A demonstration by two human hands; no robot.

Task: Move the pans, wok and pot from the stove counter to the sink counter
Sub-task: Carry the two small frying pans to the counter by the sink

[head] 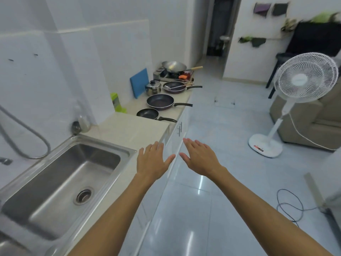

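On the lower stove counter (132,106) three dark pans stand in a row, handles pointing right: a small black pan (147,113) nearest, a larger pan (160,102) behind it, and a third pan (174,87) with a ladle in it. A lidded steel pot (153,87) stands left of the third pan. A steel wok (174,66) with a wooden handle rests on the stove at the far end. My left hand (152,159) and my right hand (198,157) are stretched out, palms down, fingers spread, empty, near the sink counter's (127,130) front edge.
A steel sink (60,182) fills the near left. A blue cutting board (139,83) leans on the wall; a green container (116,102) stands beside the step. A white standing fan (295,93), its cable (289,204) and a sofa occupy the floor at right.
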